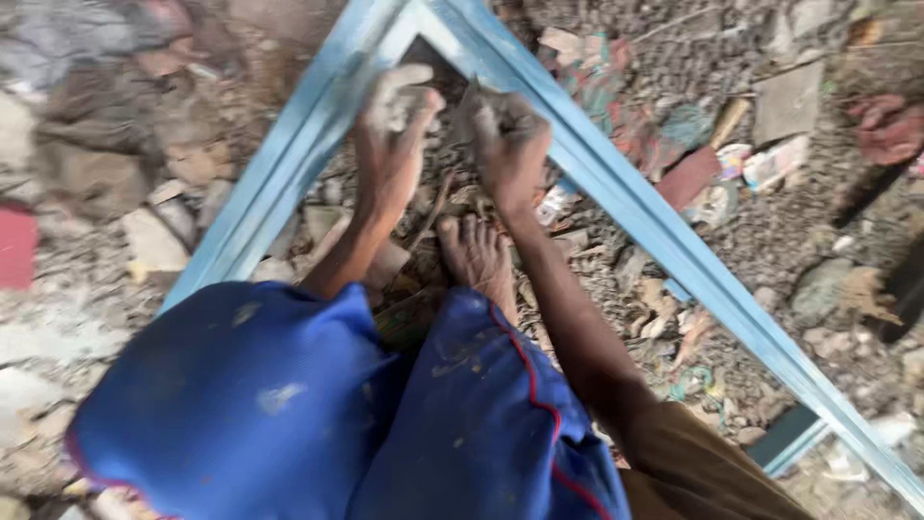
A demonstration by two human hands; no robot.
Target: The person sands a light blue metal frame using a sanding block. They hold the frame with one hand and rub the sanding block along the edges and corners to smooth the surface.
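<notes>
currently both hands at far corner of blue frame (664, 241): left hand (390, 144) fingers curled, pale paste on them; right hand (508, 144) fist-like, contents unclear. bare foot (476, 255) on rubble (770, 241).

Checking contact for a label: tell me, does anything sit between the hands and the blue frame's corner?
Nothing visible does. The left hand and right hand are at the blue frame corner; motion blur hides exact contact.
</notes>
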